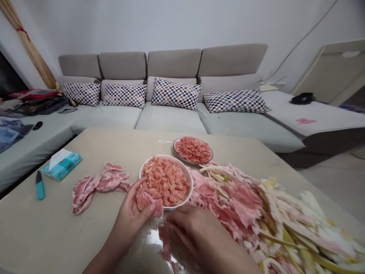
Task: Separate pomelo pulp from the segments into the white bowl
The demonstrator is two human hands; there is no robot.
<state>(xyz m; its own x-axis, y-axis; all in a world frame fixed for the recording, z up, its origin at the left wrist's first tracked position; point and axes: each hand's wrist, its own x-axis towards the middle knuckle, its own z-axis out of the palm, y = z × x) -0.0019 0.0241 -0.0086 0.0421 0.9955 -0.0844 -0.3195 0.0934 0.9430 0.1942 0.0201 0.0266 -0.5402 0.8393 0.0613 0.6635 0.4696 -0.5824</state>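
My left hand (132, 213) is wrapped around a pink pomelo segment (145, 201), partly peeled, at the near rim of a white bowl (190, 190). The bowl is heaped with peeled pomelo flesh (167, 177). Close by on the right, my right hand (194, 228) has its fingers pinched together; what they hold, if anything, is hidden. Below the hands, a pink strip of membrane (164, 241) lies on shiny clear plastic (152, 239). Several unpeeled segments (85, 190) rest on the table left of the bowl.
Behind the bowl stands a dark-rimmed plate (209, 159) of pomelo flesh. A big pile of membranes (228, 198) and yellow-white rind (296, 232) covers the table's right side. At left lie a teal-handled knife (40, 188) and a tissue pack (64, 167). A sofa (168, 116) borders the far edge.
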